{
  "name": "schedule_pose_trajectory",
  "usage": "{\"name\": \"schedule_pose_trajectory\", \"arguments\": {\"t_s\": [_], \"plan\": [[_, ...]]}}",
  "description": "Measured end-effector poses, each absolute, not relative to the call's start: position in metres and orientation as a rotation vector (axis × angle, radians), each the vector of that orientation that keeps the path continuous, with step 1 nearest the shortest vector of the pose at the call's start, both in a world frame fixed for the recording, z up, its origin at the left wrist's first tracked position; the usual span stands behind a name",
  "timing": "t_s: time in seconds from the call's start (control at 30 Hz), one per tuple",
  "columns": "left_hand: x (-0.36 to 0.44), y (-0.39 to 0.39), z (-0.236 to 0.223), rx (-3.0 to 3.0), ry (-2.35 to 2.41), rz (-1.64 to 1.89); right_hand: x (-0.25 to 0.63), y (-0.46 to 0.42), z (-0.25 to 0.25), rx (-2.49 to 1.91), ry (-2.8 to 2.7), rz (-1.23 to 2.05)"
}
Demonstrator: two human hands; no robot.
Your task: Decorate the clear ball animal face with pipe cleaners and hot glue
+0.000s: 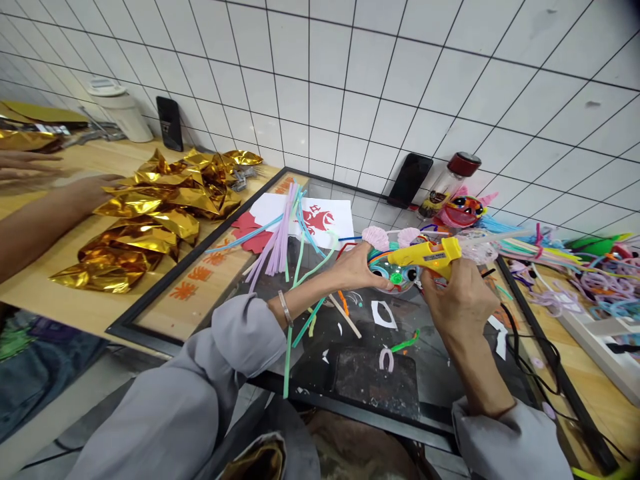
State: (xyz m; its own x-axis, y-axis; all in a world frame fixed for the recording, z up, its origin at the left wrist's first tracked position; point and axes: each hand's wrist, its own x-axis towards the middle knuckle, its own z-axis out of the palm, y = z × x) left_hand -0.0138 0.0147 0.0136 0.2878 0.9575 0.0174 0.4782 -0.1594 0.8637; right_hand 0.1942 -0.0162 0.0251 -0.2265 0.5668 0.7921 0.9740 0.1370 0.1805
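My right hand (463,303) is wrapped round a yellow hot glue gun (425,256), with a translucent glue stick jutting from its back end. The gun's nose points left, over a clear plastic craft figure (384,275) with round eyes, a green nose and colourful pipe cleaners. My left hand (353,270) grips the figure's left side. Two pink fuzzy ear shapes (374,237) stand at its top. Part of the figure is hidden behind the gun and my fingers. Below it lie a white paper cutout (383,315) and a bent pink pipe cleaner (387,360) beside a green one.
Loose pipe cleaners (270,250) lie on the black-framed glass board (320,393). Another person's arm (55,217) rests beside gold foil pieces (145,227) at left. A phone (410,180), a red-lidded jar (447,183) and a pink craft figure (461,210) stand by the tiled wall. A black cable (543,380) curls at right.
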Motion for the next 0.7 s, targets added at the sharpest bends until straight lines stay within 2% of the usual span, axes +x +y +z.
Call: {"name": "schedule_pose_trajectory", "arguments": {"t_s": [0.7], "plan": [[-0.017,0.015,0.02,1.773,1.308,0.733,0.212,-0.015,0.023,-1.579,-1.743,-0.698]]}}
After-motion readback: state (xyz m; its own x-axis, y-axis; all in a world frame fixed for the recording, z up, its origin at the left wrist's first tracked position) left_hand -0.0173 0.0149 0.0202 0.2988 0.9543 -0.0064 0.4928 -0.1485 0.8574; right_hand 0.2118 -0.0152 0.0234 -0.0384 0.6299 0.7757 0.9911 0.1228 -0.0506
